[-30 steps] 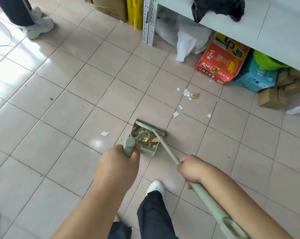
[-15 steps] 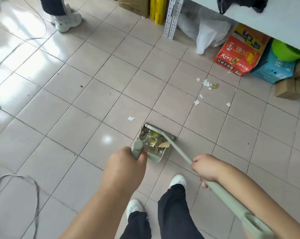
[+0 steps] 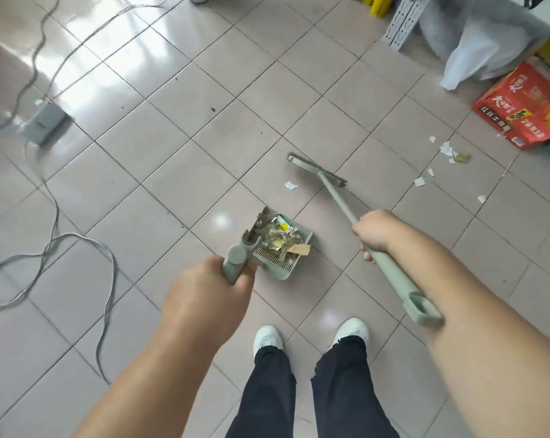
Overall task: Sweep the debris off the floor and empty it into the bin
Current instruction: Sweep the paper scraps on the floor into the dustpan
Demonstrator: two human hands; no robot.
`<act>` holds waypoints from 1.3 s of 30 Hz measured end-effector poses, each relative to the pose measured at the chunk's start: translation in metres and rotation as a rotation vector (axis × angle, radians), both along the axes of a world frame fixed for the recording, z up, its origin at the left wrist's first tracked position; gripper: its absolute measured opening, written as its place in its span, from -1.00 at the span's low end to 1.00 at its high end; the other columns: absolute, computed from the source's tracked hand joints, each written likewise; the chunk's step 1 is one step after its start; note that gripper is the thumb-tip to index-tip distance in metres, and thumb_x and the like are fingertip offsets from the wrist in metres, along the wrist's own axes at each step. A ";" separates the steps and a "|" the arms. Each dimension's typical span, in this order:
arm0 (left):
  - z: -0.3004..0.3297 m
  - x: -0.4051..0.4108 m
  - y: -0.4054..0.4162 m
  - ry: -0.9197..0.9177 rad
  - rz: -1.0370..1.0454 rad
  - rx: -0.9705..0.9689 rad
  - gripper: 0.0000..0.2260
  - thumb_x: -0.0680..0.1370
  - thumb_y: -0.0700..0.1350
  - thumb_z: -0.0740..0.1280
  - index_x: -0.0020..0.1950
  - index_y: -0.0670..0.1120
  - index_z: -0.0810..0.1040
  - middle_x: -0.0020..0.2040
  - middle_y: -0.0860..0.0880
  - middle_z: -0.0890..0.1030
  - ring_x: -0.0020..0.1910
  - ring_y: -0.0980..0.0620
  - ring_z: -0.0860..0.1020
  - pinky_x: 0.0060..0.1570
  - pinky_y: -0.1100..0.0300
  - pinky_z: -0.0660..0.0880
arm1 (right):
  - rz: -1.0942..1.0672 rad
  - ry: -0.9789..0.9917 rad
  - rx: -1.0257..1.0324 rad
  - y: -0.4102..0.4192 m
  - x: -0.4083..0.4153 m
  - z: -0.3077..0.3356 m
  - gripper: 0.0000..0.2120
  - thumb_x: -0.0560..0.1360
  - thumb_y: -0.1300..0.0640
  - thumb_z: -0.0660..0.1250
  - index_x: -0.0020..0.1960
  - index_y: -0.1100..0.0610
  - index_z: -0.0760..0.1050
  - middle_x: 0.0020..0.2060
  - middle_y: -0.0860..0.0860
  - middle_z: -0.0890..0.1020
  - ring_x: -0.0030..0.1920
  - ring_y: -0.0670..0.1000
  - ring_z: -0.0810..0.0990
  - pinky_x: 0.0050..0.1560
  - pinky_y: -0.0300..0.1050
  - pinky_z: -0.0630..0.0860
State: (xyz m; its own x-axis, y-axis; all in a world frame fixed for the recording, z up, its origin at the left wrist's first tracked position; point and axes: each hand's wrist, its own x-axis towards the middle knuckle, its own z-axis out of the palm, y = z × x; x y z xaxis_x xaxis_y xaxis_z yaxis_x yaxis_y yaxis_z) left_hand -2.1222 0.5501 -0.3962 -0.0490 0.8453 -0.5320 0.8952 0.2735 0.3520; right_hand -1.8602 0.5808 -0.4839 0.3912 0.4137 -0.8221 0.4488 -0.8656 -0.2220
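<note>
We stand on a floor (image 3: 179, 99) of pale square tiles, with grey cables (image 3: 51, 248) looping at our left and a red box (image 3: 525, 105) and a white bag (image 3: 476, 55) under a shelf at the far right. Our broom (image 3: 356, 216) is the longest thing here: its handle runs from near our right forearm up and away to the head (image 3: 314, 170), which sits flat on the tiles ahead. Our right hand (image 3: 375, 230) is wrapped round the handle about midway. Our left hand (image 3: 210, 295) grips the upright handle of the dustpan (image 3: 281, 248), which sits low between the hands, already loaded with wrappers and paper. The loose debris is in two lots. One scrap (image 3: 291, 185) lies just beside the broom head, on the near side, between head and pan mouth. A scatter of bits (image 3: 447, 153) lies well to the right, near the red box. We judge the single scrap the next target: it lies ahead of the pan, nearer the right hand's tool, so a short pull of the head back along the handle's line should bring it in. No bin is in view.
</note>
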 end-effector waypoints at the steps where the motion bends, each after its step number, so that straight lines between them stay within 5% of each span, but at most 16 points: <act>1: -0.002 -0.003 0.000 0.018 0.001 -0.003 -0.57 0.52 0.26 0.14 -0.32 -0.07 0.39 -0.43 -0.02 0.49 -0.41 -0.05 0.46 -0.44 0.17 0.34 | 0.031 -0.005 -0.001 0.007 -0.007 -0.009 -0.70 0.49 0.26 0.09 0.16 0.33 0.43 -0.42 0.21 0.51 -0.58 0.07 0.50 -0.44 -0.17 0.48; 9: -0.005 -0.010 0.005 0.055 -0.007 0.004 -0.60 0.55 0.22 0.14 -0.28 -0.06 0.41 -0.36 -0.03 0.54 -0.31 -0.09 0.52 -0.43 0.17 0.33 | 0.169 0.028 -0.179 -0.027 -0.035 -0.008 -0.74 0.54 0.27 0.12 0.19 0.32 0.40 -0.39 0.20 0.48 -0.65 0.05 0.47 -0.62 -0.31 0.40; 17: -0.006 -0.006 0.008 0.042 -0.008 0.006 -0.59 0.54 0.25 0.13 -0.26 -0.07 0.42 -0.34 -0.04 0.54 -0.27 -0.09 0.53 -0.33 0.13 0.41 | -0.051 0.044 -0.069 -0.065 0.005 0.055 -0.83 0.55 0.19 0.14 0.09 0.12 0.47 -0.42 0.10 0.45 -0.65 0.00 0.37 -0.56 -0.35 0.36; 22: -0.009 -0.004 0.010 0.060 -0.025 0.031 -0.58 0.53 0.24 0.13 -0.27 -0.07 0.42 -0.37 -0.04 0.53 -0.32 -0.08 0.51 -0.39 0.14 0.37 | -0.117 0.045 -0.024 -0.042 0.007 0.025 -0.86 0.55 0.24 0.10 0.05 0.17 0.39 -0.41 0.13 0.44 -0.56 0.01 0.39 -0.49 -0.31 0.38; 27: -0.012 -0.003 0.011 0.065 -0.013 0.034 -0.59 0.53 0.25 0.14 -0.26 -0.07 0.43 -0.37 -0.05 0.54 -0.32 -0.10 0.52 -0.40 0.15 0.34 | -0.075 0.139 -0.113 -0.032 -0.024 -0.013 -0.83 0.54 0.25 0.08 0.08 0.27 0.37 -0.42 0.16 0.47 -0.69 0.01 0.43 -0.57 -0.30 0.41; 32: -0.013 -0.002 0.013 0.067 -0.020 0.027 -0.58 0.53 0.25 0.13 -0.25 -0.08 0.45 -0.37 -0.05 0.54 -0.30 -0.13 0.52 -0.39 0.14 0.34 | 0.020 0.202 -0.143 -0.058 -0.060 -0.010 -0.71 0.54 0.19 0.09 0.21 0.25 0.38 -0.34 0.17 0.49 -0.60 0.04 0.48 -0.54 -0.27 0.43; 39: -0.009 0.004 0.012 0.027 0.014 0.033 -0.58 0.53 0.23 0.16 -0.32 -0.08 0.43 -0.42 -0.05 0.51 -0.38 -0.10 0.47 -0.43 0.15 0.31 | 0.045 0.275 -0.162 -0.080 -0.064 0.009 -0.80 0.51 0.20 0.07 0.07 0.18 0.39 -0.32 0.17 0.48 -0.63 0.03 0.44 -0.49 -0.24 0.44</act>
